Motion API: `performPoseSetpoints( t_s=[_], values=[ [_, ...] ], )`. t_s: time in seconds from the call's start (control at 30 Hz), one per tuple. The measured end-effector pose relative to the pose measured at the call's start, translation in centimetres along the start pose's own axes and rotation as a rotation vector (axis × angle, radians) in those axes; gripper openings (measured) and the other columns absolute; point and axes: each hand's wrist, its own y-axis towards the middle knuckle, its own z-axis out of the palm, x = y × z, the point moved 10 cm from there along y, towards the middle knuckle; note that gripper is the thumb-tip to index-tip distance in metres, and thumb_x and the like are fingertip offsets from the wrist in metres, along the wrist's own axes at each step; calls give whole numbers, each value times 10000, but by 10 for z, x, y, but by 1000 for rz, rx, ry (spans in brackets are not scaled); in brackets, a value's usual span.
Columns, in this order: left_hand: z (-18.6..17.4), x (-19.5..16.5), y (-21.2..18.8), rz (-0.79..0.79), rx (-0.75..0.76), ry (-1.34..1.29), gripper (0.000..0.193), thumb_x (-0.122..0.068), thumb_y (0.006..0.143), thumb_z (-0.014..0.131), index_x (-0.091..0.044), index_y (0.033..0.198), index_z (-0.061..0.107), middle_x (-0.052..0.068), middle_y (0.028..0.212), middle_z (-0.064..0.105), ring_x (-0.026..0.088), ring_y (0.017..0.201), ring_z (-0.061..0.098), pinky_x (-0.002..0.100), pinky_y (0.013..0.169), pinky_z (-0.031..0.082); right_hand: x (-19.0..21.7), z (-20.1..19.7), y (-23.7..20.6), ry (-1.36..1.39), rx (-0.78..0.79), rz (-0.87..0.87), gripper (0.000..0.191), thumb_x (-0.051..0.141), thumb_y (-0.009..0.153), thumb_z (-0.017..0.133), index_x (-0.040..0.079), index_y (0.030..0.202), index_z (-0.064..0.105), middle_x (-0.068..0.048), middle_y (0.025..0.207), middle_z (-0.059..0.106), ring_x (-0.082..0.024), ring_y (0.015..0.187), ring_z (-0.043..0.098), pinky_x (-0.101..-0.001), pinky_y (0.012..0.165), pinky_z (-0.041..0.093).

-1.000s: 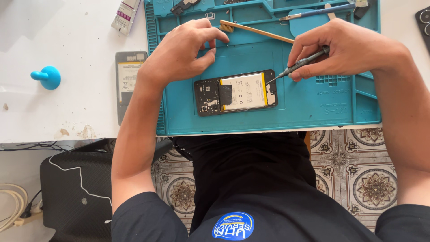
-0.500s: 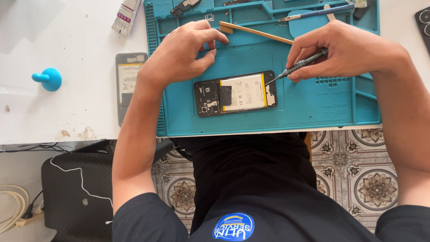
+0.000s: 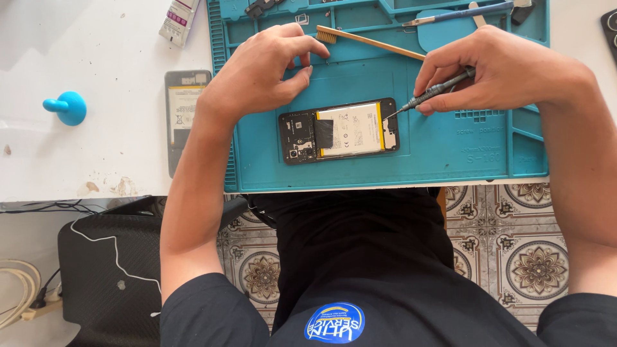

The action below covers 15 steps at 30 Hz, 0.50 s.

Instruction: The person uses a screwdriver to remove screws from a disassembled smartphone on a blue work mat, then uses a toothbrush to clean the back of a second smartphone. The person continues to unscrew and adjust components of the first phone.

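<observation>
An opened phone (image 3: 339,130) lies flat on the teal repair mat (image 3: 443,148), its back off and its battery and black boards showing. My right hand (image 3: 508,67) grips a slim grey screwdriver (image 3: 434,93), whose tip rests on the phone's right end. My left hand (image 3: 257,74) hovers just above and left of the phone. Its fingers are curled and its thumb and fingertips are pinched together; nothing is visible between them.
A wooden-handled brush (image 3: 366,40) lies on the mat behind the phone, with a blue-handled tool (image 3: 459,13) in the tray beyond. A phone back panel (image 3: 183,115), a blue suction cup (image 3: 66,106) and a small tube (image 3: 180,19) lie on the white table to the left.
Both hands stay almost where they were. The screwdriver tip remains at the phone's right end, and the left fingers stay pinched.
</observation>
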Motion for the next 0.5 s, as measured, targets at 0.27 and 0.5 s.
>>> performPoseSetpoints(
  t_s=[0.27,0.5],
  values=[
    [1,4,0,-46,21,-43,242,-57,947,675,-82,1177,746,71,993,666,225,876,672,370,793,561,-8,1,-3,-24,-28,29,217,242,784,810,105,950,790,-30,810,803,-128,783,761,-282,673,560],
    [3,7,-1,-67,24,-59,255,-68,956,674,-78,1204,730,76,1010,667,225,892,685,363,800,574,-10,0,-3,-38,-40,15,217,229,775,803,115,959,795,-25,811,804,-133,777,758,-282,684,559]
  ],
)
